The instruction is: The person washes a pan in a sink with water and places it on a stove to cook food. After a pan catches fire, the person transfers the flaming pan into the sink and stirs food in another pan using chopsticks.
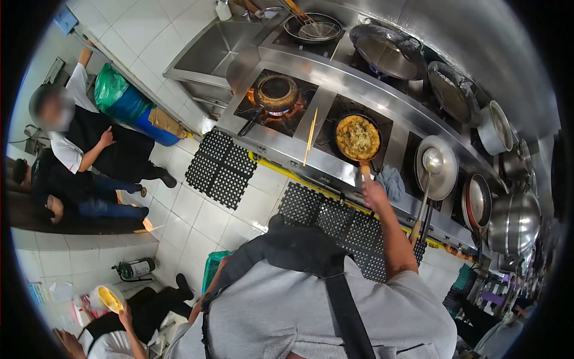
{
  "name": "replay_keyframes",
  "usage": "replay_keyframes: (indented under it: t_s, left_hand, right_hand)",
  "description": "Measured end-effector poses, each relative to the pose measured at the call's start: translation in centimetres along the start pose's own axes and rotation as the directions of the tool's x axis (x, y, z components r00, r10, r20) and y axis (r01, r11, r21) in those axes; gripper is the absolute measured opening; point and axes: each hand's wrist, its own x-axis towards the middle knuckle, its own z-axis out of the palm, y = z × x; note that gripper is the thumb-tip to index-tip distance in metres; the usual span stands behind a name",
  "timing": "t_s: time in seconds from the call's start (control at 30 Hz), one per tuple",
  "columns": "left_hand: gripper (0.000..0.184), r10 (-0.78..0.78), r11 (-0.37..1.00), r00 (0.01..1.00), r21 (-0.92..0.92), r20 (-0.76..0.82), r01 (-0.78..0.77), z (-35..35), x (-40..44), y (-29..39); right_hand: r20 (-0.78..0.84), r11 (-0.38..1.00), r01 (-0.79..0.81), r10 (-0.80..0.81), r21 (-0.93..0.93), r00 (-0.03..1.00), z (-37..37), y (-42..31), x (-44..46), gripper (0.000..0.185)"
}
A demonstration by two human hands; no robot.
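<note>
My right hand (375, 195) is closed around the light-coloured handle (365, 171) of a small black frying pan. The frying pan (376, 124) rests on a front burner of the steel stove. A round, browned omelette-like food (357, 137) with a paler chopped topping fills it. Beside my right hand, a bunched grey-blue cloth (391, 182) lies on the stove's front edge. To the left of the pan, long wooden chopsticks (311, 136) lie across the steel top. My left hand is out of sight; only part of that arm shows beside my body.
A dark pan (275, 93) sits over a lit flame on the left burner. A ladle (432, 161) rests in a wide metal wok (447, 179) at right. Several woks and pots line the back. Co-workers stand at left; one person at lower left holds a bowl (111, 298). Black mats (221, 169) cover floor.
</note>
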Motion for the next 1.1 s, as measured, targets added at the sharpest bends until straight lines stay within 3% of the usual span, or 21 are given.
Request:
replay_keyframes:
  t_s: [0.1,0.13,0.2,0.27,0.37,0.4,0.43,0.47,0.5,0.53,0.57,0.63,0.67,0.77,0.8,0.9,1.1]
  left_hand:
    - [0.04,0.006,1.0,1.0,0.005,-0.004,-0.006,0.0,-0.2,-0.1]
    - [0.04,0.009,1.0,1.0,0.011,0.001,-0.009,-0.1,-0.2,-0.1]
    - [0.04,0.018,0.999,1.0,0.032,0.007,-0.019,-0.1,-0.1,-0.1]
    - [0.04,0.04,0.998,0.999,0.055,0.011,-0.041,-0.1,0.1,-0.2]
    - [0.04,0.115,0.989,0.993,0.096,0.013,-0.115,-0.6,2.1,-0.5]
    - [0.041,0.217,0.957,0.975,0.187,0.038,-0.22,-0.9,3.6,-1.5]
    - [0.041,0.334,0.88,0.939,0.329,0.084,-0.343,-1.3,4.6,-1.7]
    - [0.043,0.517,0.561,0.836,0.664,0.186,-0.495,-1.7,3.0,1.2]
    - [0.042,0.408,0.776,0.91,0.496,0.076,-0.39,-1.6,3.9,0.9]
    - [0.042,0.267,0.924,0.964,0.282,0.003,-0.257,-1.2,4.5,0.4]
    - [0.042,0.104,0.994,0.994,0.04,-0.03,-0.103,-0.9,5.4,0.1]
    - [0.041,0.146,0.986,0.988,0.088,-0.043,-0.142,-0.8,4.1,2.8]
    - [0.041,0.147,0.983,0.988,0.119,-0.041,-0.141,-0.9,2.1,2.8]
    - [0.044,0.177,0.967,0.984,0.189,-0.033,-0.168,-0.7,2.2,0.9]
    - [0.044,0.07,0.992,0.997,0.107,-0.021,-0.067,-0.5,2.4,0.1]
    - [0.042,0.005,0.998,1.0,0.059,0.029,-0.006,-0.2,1.0,-1.6]
    - [0.04,0.037,0.993,0.999,0.107,0.037,-0.041,1.0,1.4,-5.3]
  right_hand:
    - [-0.09,0.991,-0.042,0.03,-0.129,0.995,-2.0,-1.2,0.4,0.052]
    - [-0.146,0.996,-0.073,0.064,-0.057,0.987,-0.9,0.0,2.2,0.05]
    - [-0.182,0.968,0.092,-0.05,0.232,0.982,6.9,3.0,3.6,0.046]
    - [-0.101,0.877,0.008,0.046,0.48,0.994,12.4,0.3,0.8,0.045]
    - [-0.219,0.927,0.102,-0.022,0.362,0.975,10.0,-0.6,2.6,0.043]
    - [-0.241,0.905,0.168,-0.076,0.391,0.967,10.8,-0.4,3.1,0.043]
    - [-0.194,0.824,0.165,-0.069,0.542,0.979,12.3,0.6,4.2,0.045]
    - [-0.224,0.839,0.181,-0.073,0.514,0.972,14.0,1.3,4.0,0.046]
    - [-0.254,0.85,0.208,-0.091,0.484,0.963,15.7,0.4,3.1,0.046]
    - [-0.282,0.895,0.107,0.022,0.434,0.959,15.8,-0.5,1.8,0.049]
    - [-0.25,0.884,0.15,-0.039,0.442,0.968,15.0,-0.9,2.8,0.048]
    - [-0.175,0.867,0.207,-0.141,0.454,0.974,12.4,0.5,5.8,0.048]
    - [-0.237,0.864,0.181,-0.074,0.471,0.969,12.5,-0.8,5.8,0.049]
    - [-0.12,0.859,0.035,0.031,0.511,0.992,10.8,-2.7,6.4,0.05]
    - [-0.103,0.863,0.012,0.047,0.505,0.994,10.0,-3.0,5.6,0.049]
    - [-0.019,0.861,-0.077,0.1,0.503,0.995,7.4,-3.3,3.7,0.046]
    - [-0.044,0.907,-0.036,0.06,0.42,0.997,4.5,-1.5,3.5,0.046]
